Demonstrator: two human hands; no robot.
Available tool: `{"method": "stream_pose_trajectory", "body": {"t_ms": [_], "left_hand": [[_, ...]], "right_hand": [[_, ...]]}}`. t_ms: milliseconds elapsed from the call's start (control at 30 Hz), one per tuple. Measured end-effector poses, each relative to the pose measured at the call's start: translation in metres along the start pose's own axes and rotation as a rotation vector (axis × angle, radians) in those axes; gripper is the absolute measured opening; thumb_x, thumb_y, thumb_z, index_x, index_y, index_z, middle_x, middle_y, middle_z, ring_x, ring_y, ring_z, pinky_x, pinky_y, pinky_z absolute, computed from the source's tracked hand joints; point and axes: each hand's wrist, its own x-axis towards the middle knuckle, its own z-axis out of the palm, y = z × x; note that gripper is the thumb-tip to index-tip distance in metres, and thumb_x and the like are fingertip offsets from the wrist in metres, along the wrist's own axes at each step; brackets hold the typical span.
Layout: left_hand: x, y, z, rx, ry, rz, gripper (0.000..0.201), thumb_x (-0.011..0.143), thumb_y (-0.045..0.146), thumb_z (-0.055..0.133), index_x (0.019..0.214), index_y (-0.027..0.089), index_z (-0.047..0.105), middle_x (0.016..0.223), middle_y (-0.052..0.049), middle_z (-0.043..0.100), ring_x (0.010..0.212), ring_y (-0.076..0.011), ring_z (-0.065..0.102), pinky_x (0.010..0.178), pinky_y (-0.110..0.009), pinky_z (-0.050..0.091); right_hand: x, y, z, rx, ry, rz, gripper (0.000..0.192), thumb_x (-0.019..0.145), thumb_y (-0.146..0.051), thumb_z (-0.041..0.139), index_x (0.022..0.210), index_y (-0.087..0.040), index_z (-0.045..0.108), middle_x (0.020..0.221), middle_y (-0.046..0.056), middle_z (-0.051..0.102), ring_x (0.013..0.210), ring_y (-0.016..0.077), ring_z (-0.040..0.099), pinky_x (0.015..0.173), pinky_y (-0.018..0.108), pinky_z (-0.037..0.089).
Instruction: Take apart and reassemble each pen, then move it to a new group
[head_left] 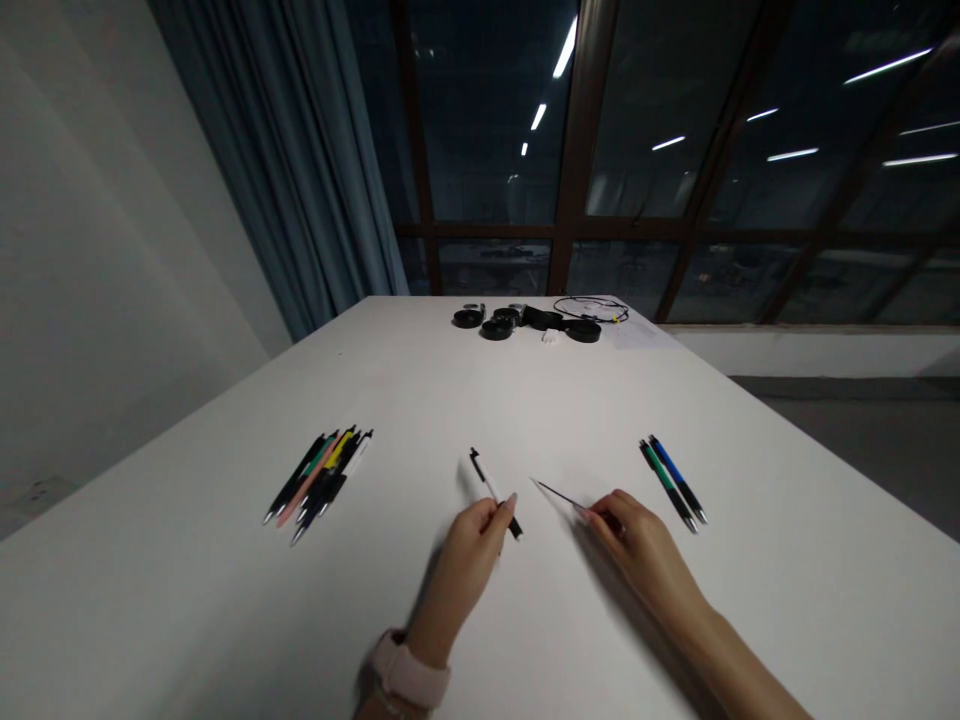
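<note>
Left hand pinching a black-and-white pen, right hand pinching a dark rod, both angling inward, two pens lying toward the right edge of the desk.

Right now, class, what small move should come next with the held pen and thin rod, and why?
I'd probably bring the thin rod closer to the white pen: the right hand pinches the rod, the left hand holds the pen, and a gap separates the rod's free end from it.

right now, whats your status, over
Left fingers holding white-and-black pen. Right fingers pinching thin dark rod. Pen cluster left, two pens right, neither between hands.
</note>
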Motion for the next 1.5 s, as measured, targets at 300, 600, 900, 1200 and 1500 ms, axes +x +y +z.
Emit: {"method": "stream_pose_trajectory", "body": {"t_ms": [300, 600, 900, 1200, 1500], "left_hand": [[-0.016, 0.004, -0.001, 0.824, 0.046, 0.277, 0.040, 0.092, 0.040, 0.046, 0.057, 0.022, 0.049, 0.059, 0.000, 0.058, 0.056, -0.0159, 0.050, 0.059, -0.030, 0.024], [-0.018, 0.003, 0.002, 1.054, 0.034, 0.373, 0.035, 0.094, 0.030, 0.045, 0.065, 0.020, 0.060, 0.068, -0.005, 0.068, 0.067, -0.0212, 0.062, 0.067, -0.034, 0.029], [-0.013, 0.003, 0.008, 1.125, 0.069, 0.384, 0.039, 0.096, 0.036, 0.044, 0.068, 0.019, 0.066, 0.069, -0.008, 0.069, 0.069, -0.0236, 0.063, 0.067, -0.035, 0.031], [-0.014, 0.008, 0.006, 1.116, 0.038, 0.382, 0.037, 0.097, 0.033, 0.043, 0.071, 0.019, 0.066, 0.071, -0.008, 0.069, 0.071, -0.0243, 0.064, 0.067, -0.035, 0.030], [-0.015, 0.013, 0.002, 1.131, 0.065, 0.350, 0.027, 0.094, 0.026, 0.045, 0.074, 0.019, 0.061, 0.075, -0.006, 0.068, 0.076, -0.0240, 0.064, 0.070, -0.035, 0.033]], "right_hand": [[-0.013, -0.009, 0.028, -0.235, -0.011, -0.230, 0.046, 0.102, -0.046, 0.035, 0.072, -0.021, 0.061, 0.072, 0.006, 0.062, 0.062, 0.0192, 0.058, 0.060, 0.030, 0.042], [-0.016, -0.024, 0.032, -0.293, -0.095, -0.292, 0.033, 0.100, -0.033, 0.044, 0.077, -0.020, 0.062, 0.076, 0.006, 0.064, 0.068, 0.0202, 0.062, 0.062, 0.029, 0.044], [-0.019, -0.027, 0.035, -0.212, -0.111, -0.274, 0.032, 0.099, -0.032, 0.045, 0.077, -0.019, 0.064, 0.076, 0.007, 0.063, 0.069, 0.0210, 0.060, 0.062, 0.031, 0.046], [-0.013, -0.022, 0.033, 0.020, -0.060, -0.128, 0.032, 0.100, -0.027, 0.042, 0.118, -0.018, 0.066, 0.092, 0.009, 0.058, 0.086, 0.0227, 0.061, 0.080, 0.035, 0.052], [-0.011, -0.020, 0.035, 0.028, -0.086, -0.182, 0.029, 0.092, -0.014, 0.053, 0.119, -0.016, 0.065, 0.099, 0.011, 0.062, 0.091, 0.0239, 0.063, 0.083, 0.036, 0.054]]}}
